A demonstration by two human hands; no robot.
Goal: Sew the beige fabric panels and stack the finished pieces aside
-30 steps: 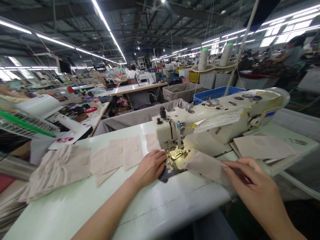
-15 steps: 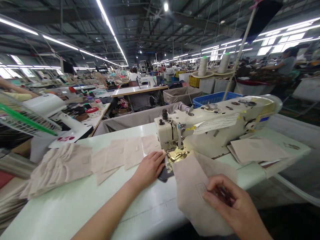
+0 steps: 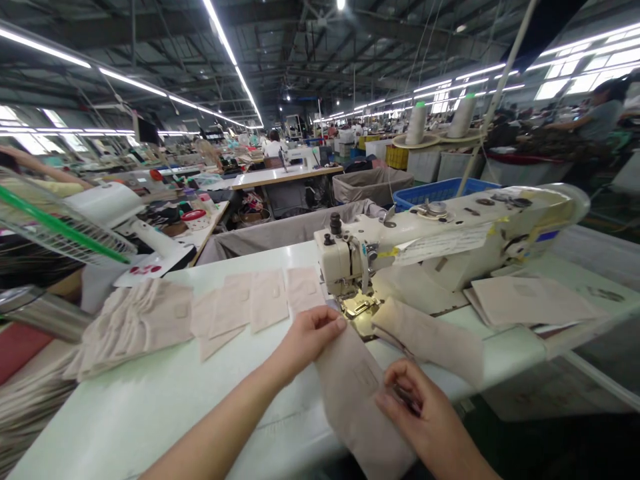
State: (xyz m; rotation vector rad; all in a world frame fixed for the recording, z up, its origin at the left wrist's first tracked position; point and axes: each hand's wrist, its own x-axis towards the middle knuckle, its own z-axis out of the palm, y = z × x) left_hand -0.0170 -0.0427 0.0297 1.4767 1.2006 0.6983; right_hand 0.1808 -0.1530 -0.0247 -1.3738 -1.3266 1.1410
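My left hand [image 3: 313, 337] pinches the top corner of a beige fabric piece [image 3: 350, 400] just in front of the sewing machine's [image 3: 425, 243] needle area. This piece hangs down over the table's front edge and has a small stitched rectangle on it. At its right edge is my right hand [image 3: 427, 417], thumb and finger closed on the cloth. A small dark metallic thing shows inside that hand; its kind I cannot make out. Another beige piece [image 3: 440, 343] lies to the right of the lit metal plate [image 3: 361, 307], apart from the held one.
Several beige pieces [image 3: 270, 300] overlap left of the machine, beside a rumpled pile [image 3: 135, 327]. A folded stack [image 3: 535, 300] lies at the right. A white fan [image 3: 105, 207] stands at the left; a blue basket [image 3: 440, 193] and thread cones [image 3: 417, 125] are behind the machine.
My left hand has lifted from flat beside the presser foot and now pinches the fabric corner. The held piece has moved left, apart from the other piece; my right hand moved left and down with it.
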